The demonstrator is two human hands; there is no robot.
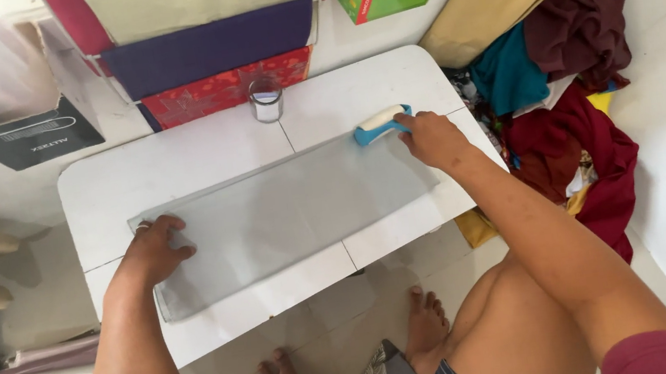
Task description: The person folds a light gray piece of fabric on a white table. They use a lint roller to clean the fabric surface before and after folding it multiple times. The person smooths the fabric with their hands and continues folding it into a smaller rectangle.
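Right hand (429, 136): fingers closed round the handle of a blue-and-white brush (382, 123), firm grip. Brush head sits at the far right corner of the cloth, touching it or just above; contact can't be confirmed from this view.

Left hand (153, 251): flat, fingers spread, pressing down on the near left end of the cloth; nothing grasped.

Grey cloth (285, 216): folded into a long strip, lying flat on the white table (197, 159). Long axis runs left-right, slightly skewed, w/ the right end farther from the person. Whole length of strip lies to the left of the brush, between the two hands. Right hand is nearer the brush end; left hand anchors the opposite end.

Edges/room: cloth's near left corner is close to the table's front edge; right end near the table's right edge. Bare table on the far side of the strip. Glass (266, 99) stands at the table's far edge, apart from the cloth, left of the brush.

Surroundings: stacked fabric boxes (211, 49) behind table; pile of clothes (563, 104) on floor at right, just beside the table edge.
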